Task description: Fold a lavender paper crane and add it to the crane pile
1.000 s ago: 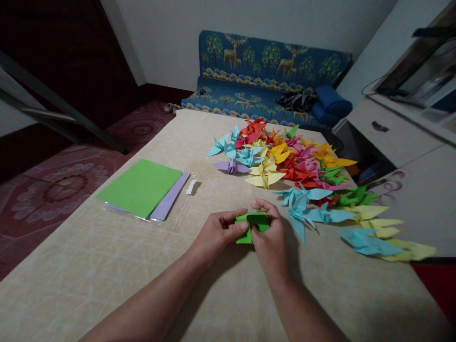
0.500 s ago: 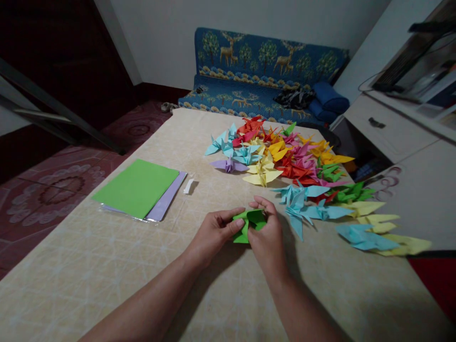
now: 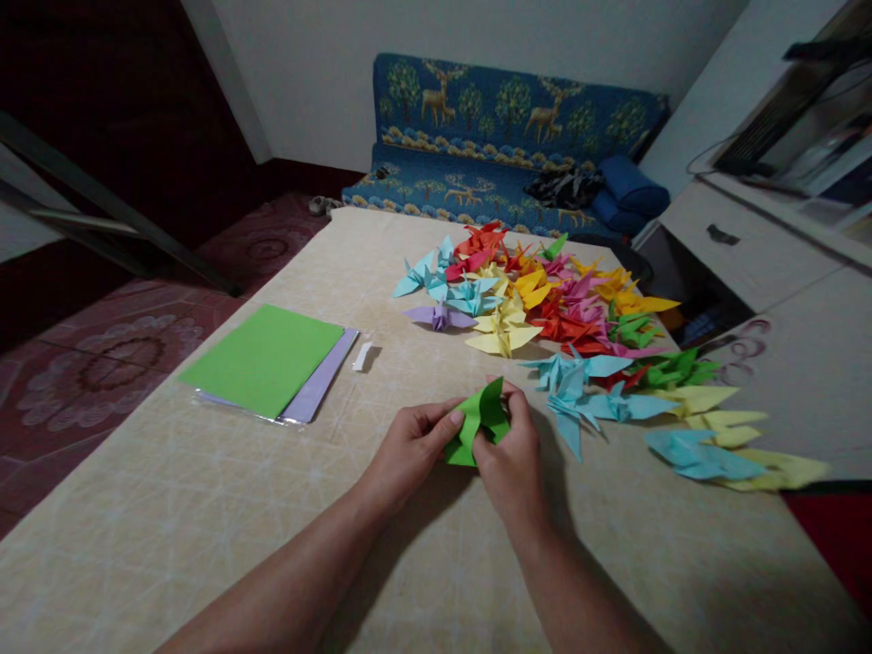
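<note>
Both hands hold one small folded green origami paper (image 3: pixel 465 442) just above the table, its upper flap standing up and curling open. My left hand (image 3: pixel 412 443) pinches the left side, thumb on top and fingers behind. My right hand (image 3: pixel 514 445) grips the right side, its thumb pushed into the fold; the fingers behind are partly hidden by the paper. Just beyond my right hand lie light blue paper cranes (image 3: pixel 569 391). Further back is a heap of cranes in many colours, among them a purple crane (image 3: pixel 440 316) and a yellow crane (image 3: pixel 504 338).
To the left, a stack of green square sheets (image 3: pixel 265 359) and purple sheets (image 3: pixel 319 377) lies on clear plastic, with a small white strip (image 3: pixel 361 356) beside it. The patterned table (image 3: pixel 204 527) reaches toward a blue bench (image 3: pixel 436 173). A cabinet (image 3: pixel 783 336) stands at the right.
The green paper's upper flap has lifted and opened upward between my hands, covering more of the right fingertips. Both hands stay in nearly the same place.
</note>
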Demonstrator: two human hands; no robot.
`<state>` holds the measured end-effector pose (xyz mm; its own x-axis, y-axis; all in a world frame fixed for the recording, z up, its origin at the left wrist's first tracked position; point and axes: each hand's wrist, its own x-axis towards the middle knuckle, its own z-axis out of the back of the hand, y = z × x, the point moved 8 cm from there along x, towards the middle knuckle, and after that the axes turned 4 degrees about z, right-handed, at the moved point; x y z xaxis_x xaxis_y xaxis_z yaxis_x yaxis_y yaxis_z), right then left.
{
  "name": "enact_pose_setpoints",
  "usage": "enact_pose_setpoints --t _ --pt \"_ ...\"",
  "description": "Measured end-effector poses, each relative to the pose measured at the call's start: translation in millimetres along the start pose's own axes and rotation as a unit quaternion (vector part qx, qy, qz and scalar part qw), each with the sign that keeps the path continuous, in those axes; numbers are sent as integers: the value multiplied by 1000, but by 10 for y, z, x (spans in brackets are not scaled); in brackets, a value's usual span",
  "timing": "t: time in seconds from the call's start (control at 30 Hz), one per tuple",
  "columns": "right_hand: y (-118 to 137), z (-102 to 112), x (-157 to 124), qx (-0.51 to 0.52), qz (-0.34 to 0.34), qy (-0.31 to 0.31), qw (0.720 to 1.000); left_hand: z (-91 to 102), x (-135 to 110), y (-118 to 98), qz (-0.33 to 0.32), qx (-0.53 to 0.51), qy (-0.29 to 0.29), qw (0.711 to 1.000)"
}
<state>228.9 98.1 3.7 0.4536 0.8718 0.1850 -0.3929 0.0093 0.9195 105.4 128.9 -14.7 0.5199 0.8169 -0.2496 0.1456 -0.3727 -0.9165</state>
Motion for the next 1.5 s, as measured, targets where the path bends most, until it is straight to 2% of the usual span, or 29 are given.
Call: enact_pose_setpoints --t 0.27,0.53,0.8,1.0,1.17,1.27,1.37,1.5 --pt "-16 23 15 13 -3 -20 1000 -41 -8 -8 -7 1 26 1000" --pt "-17 -7 -9 -15 -11 -13 1000 -47 -12 24 6 -3 21 1000" --pt "48 -41 -46 -59 11 -6 998 12 -3 43 -4 -7 -18 1000" --pt "30 -78 -56 -28 12 3 1000 91 10 68 -5 20 -64 998" --pt "-15 -64 -52 -13 -12 17 1000 144 19 59 -18 36 -88 995" --pt "-71 -58 -15 58 -41 44 996 190 22 53 -19 68 -100 992" --pt "-101 -76 26 127 -66 83 986 177 23 49 -12 102 -82 991" --pt "-37 -39 64 120 -43 85 988 99 13 68 10 129 -31 991"
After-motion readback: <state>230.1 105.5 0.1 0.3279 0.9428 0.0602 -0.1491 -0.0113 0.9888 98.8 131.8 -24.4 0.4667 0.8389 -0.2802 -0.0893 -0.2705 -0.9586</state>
